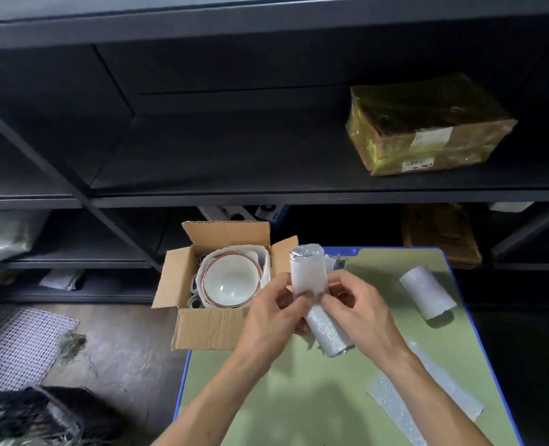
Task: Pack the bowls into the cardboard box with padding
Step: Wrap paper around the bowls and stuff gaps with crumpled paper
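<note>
An open cardboard box (202, 326) sits at the far left corner of the green table, partly overhanging it. Inside lies a white bowl (231, 283) with a copper rim, wrapped round by white foam sheet (266, 265). Small rolls of padding fill the box's left side. My left hand (273, 313) and my right hand (360, 312) both grip rolled bubble-wrap padding (308, 272) just right of the box. One roll stands upright, and a second roll (331, 333) angles down below my hands.
Another padding roll (427, 292) lies at the table's right. A flat bubble-wrap strip (424, 400) lies near the front right. Dark metal shelving rises behind, holding a taped brown parcel (427, 123). Mesh matting (12, 342) and debris lie on the floor at left.
</note>
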`<state>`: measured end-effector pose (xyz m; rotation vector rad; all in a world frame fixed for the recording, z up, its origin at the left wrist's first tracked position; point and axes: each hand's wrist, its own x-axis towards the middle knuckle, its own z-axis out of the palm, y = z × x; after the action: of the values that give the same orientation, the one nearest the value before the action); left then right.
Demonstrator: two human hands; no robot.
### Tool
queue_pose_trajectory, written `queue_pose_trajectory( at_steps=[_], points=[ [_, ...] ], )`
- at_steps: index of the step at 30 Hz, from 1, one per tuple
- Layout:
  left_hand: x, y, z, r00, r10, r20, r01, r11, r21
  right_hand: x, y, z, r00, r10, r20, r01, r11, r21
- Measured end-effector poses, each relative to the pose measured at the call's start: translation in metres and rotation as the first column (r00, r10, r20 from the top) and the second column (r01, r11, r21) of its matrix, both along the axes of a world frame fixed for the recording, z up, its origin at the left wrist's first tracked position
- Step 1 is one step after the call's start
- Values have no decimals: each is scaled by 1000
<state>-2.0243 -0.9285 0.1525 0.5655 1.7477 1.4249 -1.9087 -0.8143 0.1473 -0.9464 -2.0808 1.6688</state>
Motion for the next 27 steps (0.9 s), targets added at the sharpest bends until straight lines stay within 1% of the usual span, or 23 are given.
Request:
queue_pose_trajectory(
  at_steps=[3, 5, 6, 9, 12, 16, 17, 18, 20, 21, 25, 26, 27],
  points=[
    [-13, -8, 7, 997, -61, 36, 59, 996, 68, -14, -3, 5, 998, -60, -11, 57, 987, -152],
    [-23, -14, 11, 991, -105, 80, 96, 990, 108, -23, -6, 9, 994, -111, -10, 105, 960, -259],
    [-27, -17, 13, 986, -128, 103, 115, 985, 126, -27, -8, 11, 993, -117, -12, 107, 942, -317],
    [-45, -24, 13, 971, -182, 153, 162, 978, 133, -39, -14, 15, 996, -58, -65, 23, 890, -455],
    [-64, -31, 6, 980, -170, 106, 161, 983, 83, -50, -17, 11, 996, -84, -29, 57, 858, -510],
    [-85, -40, -9, 996, -71, 47, 68, 996, 66, -68, -24, 10, 997, -79, 10, 67, 766, -639],
    [-89, -41, -11, 998, -50, 25, 48, 996, 71, -72, -28, 12, 999, -50, 16, 49, 767, -640],
    [-93, -42, -13, 999, -37, 0, 37, 997, 74, -75, -32, 14, 1000, -7, 25, 21, 790, -613],
    [-100, -45, -16, 998, -36, -47, 39, 997, 61, -84, -43, 16, 997, 45, 69, -4, 861, -509],
    [-103, -47, -17, 998, -46, -53, 49, 997, 54, -89, -48, 16, 995, 38, 94, 9, 890, -456],
    [-115, -59, -17, 978, -202, 46, 200, 979, 51, -100, -58, 13, 981, -95, 168, 143, 944, -298],
    [-118, -63, -18, 972, -232, 40, 231, 972, 40, -100, -60, 11, 971, -133, 197, 181, 952, -247],
    [-121, -65, -20, 969, -247, 1, 247, 969, 21, -101, -63, 8, 960, -170, 222, 216, 956, -200]
  ],
)
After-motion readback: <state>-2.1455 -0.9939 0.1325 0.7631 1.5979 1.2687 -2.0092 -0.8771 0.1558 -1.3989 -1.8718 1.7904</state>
